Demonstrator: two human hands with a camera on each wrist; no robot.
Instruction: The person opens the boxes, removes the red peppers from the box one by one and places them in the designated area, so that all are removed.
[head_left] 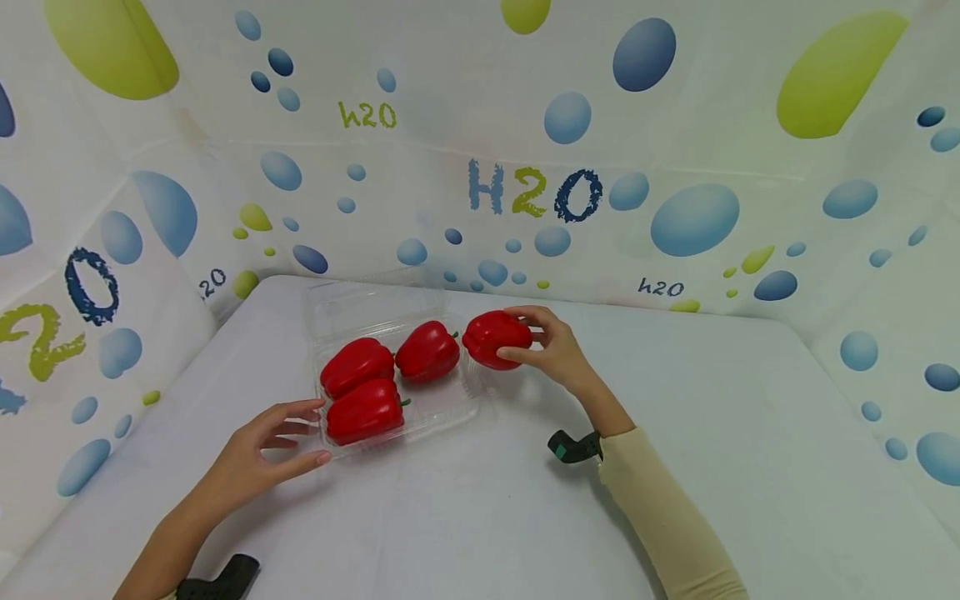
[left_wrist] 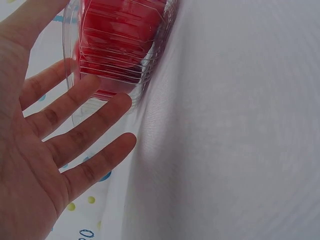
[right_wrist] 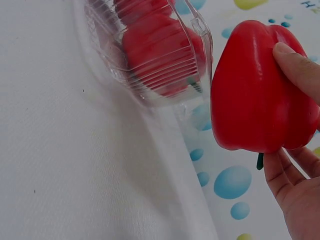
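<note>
My right hand (head_left: pixel 553 346) grips a red bell pepper (head_left: pixel 495 339) between thumb and fingers, just beyond the right edge of a clear plastic clamshell box (head_left: pixel 442 408). In the right wrist view the held pepper (right_wrist: pixel 260 90) has its short green stem pointing down. Three more red peppers lie in the box: one at the back left (head_left: pixel 357 367), one at the front left (head_left: pixel 366 412) and one toward the right (head_left: pixel 427 352). Fingers spread, my left hand (head_left: pixel 262 450) is at the box's left side, its fingertips right by the wall. The left wrist view shows that ribbed wall close up (left_wrist: pixel 115 70).
The box's clear lid (head_left: pixel 375 304) stands raised at the back. A white cloth covers the table (head_left: pixel 510 508). Behind and at the sides hangs a white sheet (head_left: pixel 442 75) with blue and green drops and H2O lettering. Dark bands (head_left: pixel 573 447) sit on both wrists.
</note>
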